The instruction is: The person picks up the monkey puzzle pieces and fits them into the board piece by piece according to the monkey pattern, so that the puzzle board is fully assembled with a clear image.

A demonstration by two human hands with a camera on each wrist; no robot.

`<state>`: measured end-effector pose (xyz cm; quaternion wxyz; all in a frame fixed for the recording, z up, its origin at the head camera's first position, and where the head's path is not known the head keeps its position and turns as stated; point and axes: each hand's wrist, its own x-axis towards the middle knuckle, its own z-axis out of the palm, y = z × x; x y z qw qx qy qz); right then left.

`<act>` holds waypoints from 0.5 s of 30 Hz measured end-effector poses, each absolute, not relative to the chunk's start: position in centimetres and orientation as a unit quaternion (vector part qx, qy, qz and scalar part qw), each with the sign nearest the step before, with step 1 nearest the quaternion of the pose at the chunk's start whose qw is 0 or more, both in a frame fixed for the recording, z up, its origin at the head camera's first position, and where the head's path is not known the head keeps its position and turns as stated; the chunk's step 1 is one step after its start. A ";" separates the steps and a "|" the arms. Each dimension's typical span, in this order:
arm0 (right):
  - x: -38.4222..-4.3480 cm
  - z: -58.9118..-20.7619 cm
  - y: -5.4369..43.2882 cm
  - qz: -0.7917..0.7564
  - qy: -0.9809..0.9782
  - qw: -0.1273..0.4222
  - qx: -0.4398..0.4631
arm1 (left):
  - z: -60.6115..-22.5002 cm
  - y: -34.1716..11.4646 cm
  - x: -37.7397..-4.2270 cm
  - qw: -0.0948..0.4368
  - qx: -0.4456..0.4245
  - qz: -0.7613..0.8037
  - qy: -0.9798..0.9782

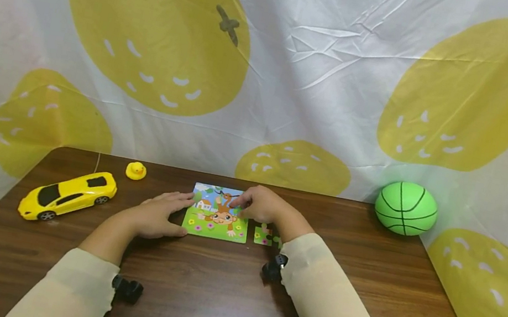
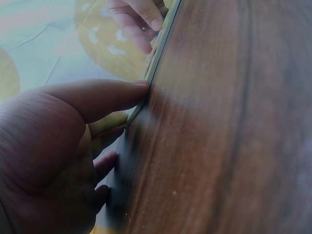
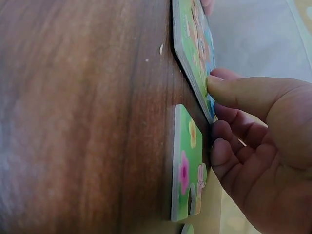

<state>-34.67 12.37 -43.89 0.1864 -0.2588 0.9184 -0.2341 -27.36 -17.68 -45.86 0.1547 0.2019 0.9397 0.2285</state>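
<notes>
In the head view, a square jigsaw puzzle (image 1: 215, 225) with a cartoon monkey and a house lies flat on the table. My left hand (image 1: 158, 215) rests along its left side, thumb at the near corner and fingers stretched toward the far edge. At the upper right part, my right hand (image 1: 261, 204) touches the puzzle. In the right wrist view its thumb (image 3: 239, 92) lies on the picture surface while the other fingers bend loosely by the edge. No separate piece shows between them. Beside the puzzle, partly under the right wrist, lie loose jigsaw pieces (image 1: 263, 236) with green and flowers.
On the left stand a yellow toy car (image 1: 68, 196) and a small yellow rubber duck (image 1: 136, 171). A green ball (image 1: 406, 208) sits at the far right corner of the brown table (image 1: 201, 295). A fruit-print cloth (image 1: 293, 103) hangs behind.
</notes>
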 end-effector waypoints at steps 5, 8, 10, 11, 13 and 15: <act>-34.5 -43.9 12.6 -0.244 0.916 0.183 -0.261 | -46.1 -17.8 -27.5 0.155 0.200 0.229 0.940; -34.1 -43.8 13.1 -0.258 0.912 0.173 -0.266 | -46.1 -17.8 -27.5 0.155 0.201 0.229 0.940; -33.7 -43.7 13.5 -0.274 0.909 0.166 -0.268 | -46.1 -17.8 -27.4 0.155 0.201 0.230 0.939; -33.5 -43.6 13.7 -0.281 0.907 0.163 -0.268 | -46.1 -17.8 -27.4 0.155 0.201 0.230 0.939; -33.0 -43.3 14.3 -0.300 0.902 0.164 -0.266 | -46.1 -17.7 -27.5 0.154 0.202 0.230 0.939; -32.4 -43.1 14.8 -0.318 0.898 0.167 -0.255 | -46.1 -17.8 -27.5 0.153 0.203 0.229 0.940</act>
